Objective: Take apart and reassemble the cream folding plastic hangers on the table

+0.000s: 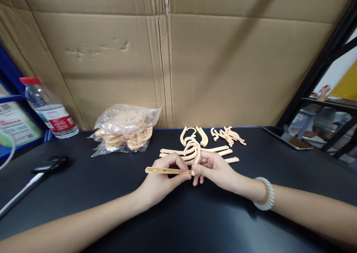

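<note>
Close together, left fingers (180, 179) pinch a beige bar (161, 170), right fingers (203, 170) a curved hook (198, 153) (also beige).

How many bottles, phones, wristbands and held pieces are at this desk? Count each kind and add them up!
Bottle: 1
Phone: 1
Wristband: 1
Held pieces: 2 (strip in the left hand, hook in the right hand)
Total: 5
</note>
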`<state>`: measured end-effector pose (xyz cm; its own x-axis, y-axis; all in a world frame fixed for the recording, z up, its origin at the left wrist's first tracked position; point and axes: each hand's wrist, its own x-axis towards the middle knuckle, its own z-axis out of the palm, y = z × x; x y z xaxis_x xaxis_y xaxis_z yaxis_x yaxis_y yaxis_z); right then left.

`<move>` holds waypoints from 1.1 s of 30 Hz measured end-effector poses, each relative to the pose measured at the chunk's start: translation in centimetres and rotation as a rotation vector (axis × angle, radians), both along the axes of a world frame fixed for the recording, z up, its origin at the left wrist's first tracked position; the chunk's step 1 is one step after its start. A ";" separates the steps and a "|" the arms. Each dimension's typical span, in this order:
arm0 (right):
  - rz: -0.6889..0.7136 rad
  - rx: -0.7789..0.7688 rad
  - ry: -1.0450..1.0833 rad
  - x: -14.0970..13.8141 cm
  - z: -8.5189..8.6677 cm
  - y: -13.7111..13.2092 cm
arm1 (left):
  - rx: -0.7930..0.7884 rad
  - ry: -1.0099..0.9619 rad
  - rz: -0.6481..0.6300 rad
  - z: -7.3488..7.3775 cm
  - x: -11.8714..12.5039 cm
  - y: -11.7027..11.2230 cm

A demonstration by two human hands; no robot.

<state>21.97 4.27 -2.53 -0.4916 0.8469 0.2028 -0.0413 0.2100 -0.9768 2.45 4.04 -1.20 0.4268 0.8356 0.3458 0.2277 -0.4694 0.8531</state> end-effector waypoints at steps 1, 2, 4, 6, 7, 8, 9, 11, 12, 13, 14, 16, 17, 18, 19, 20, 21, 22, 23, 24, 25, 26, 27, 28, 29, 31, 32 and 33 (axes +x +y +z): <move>0.001 0.007 -0.002 0.0 0.0 0.0 | -0.008 -0.005 0.002 0.0 0.0 0.0; 0.000 0.014 -0.005 0.0 0.0 0.0 | -0.014 -0.009 0.004 0.0 0.0 0.0; 0.000 0.024 -0.011 0.0 0.0 0.0 | -0.014 -0.013 0.006 -0.1 0.1 0.0; 0.001 0.024 -0.011 0.0 -0.1 0.0 | -0.007 -0.014 0.008 -0.1 0.1 0.0; 0.002 0.022 -0.008 0.0 -0.1 0.0 | -0.008 -0.016 0.010 -0.2 0.1 0.0; 0.004 0.017 -0.005 0.0 -0.1 -0.1 | -0.019 -0.018 0.011 -0.2 0.2 0.0; 0.003 0.012 -0.001 0.0 0.0 -0.1 | -0.039 -0.020 0.012 -0.2 0.2 -0.1; -0.003 0.000 -0.003 -0.1 0.0 -0.3 | -0.095 -0.027 0.008 -0.3 0.2 -0.1; -0.009 -0.005 -0.006 -0.1 0.1 -0.3 | -0.123 -0.031 0.006 -0.2 0.2 -0.2; -0.015 -0.010 -0.008 -0.2 0.1 -0.4 | -0.147 -0.035 0.006 -0.2 0.2 -0.2; -0.019 -0.013 -0.008 -0.2 0.1 -0.4 | -0.165 -0.039 0.006 -0.2 0.2 -0.2; -0.021 -0.017 -0.005 -0.3 0.2 -0.5 | -0.192 -0.043 0.011 -0.1 0.2 -0.2; -0.020 -0.017 -0.002 -0.3 0.2 -0.5 | -0.205 -0.042 0.013 0.0 0.2 -0.2; -0.020 -0.015 0.000 -0.3 0.2 -0.5 | -0.217 -0.043 0.013 0.0 0.2 -0.2; -0.021 -0.013 0.002 -0.4 0.2 -0.6 | -0.228 -0.043 0.012 0.0 0.2 -0.2; -0.024 -0.009 0.005 -0.4 0.2 -0.6 | -0.235 -0.045 0.014 0.0 0.2 -0.2; -0.027 -0.005 0.009 -0.4 0.2 -0.5 | -0.240 -0.049 0.018 0.0 0.3 -0.1; -0.031 -0.003 0.014 -0.4 0.2 -0.5 | -0.243 -0.053 0.023 0.0 0.3 -0.1; -0.036 -0.005 0.019 -0.5 0.3 -0.5 | -0.245 -0.056 0.028 0.0 0.3 0.0; -0.039 -0.009 0.022 -0.5 0.3 -0.5 | -0.247 -0.061 0.035 0.0 0.3 0.0; -0.042 -0.015 0.024 -0.5 0.3 -0.5 | -0.250 -0.066 0.042 0.0 0.3 0.1; -0.045 -0.022 0.024 -0.5 0.2 -0.5 | -0.254 -0.071 0.048 0.0 0.4 0.1; -0.048 -0.030 0.023 -0.6 0.2 -0.5 | -0.258 -0.075 0.053 0.0 0.4 0.1; -0.050 -0.037 0.021 -0.6 0.2 -0.5 | -0.264 -0.079 0.057 0.1 0.4 0.2; -0.053 -0.043 0.022 -0.6 0.1 -0.5 | -0.270 -0.080 0.061 0.1 0.4 0.2; -0.062 -0.056 0.030 -0.7 0.0 -0.5 | -0.277 -0.075 0.075 0.2 0.5 0.2; -0.064 -0.062 0.039 -0.7 -0.1 -0.5 | -0.277 -0.073 0.084 0.3 0.5 0.2; -0.064 -0.067 0.049 -0.7 -0.1 -0.5 | -0.276 -0.072 0.092 0.3 0.5 0.3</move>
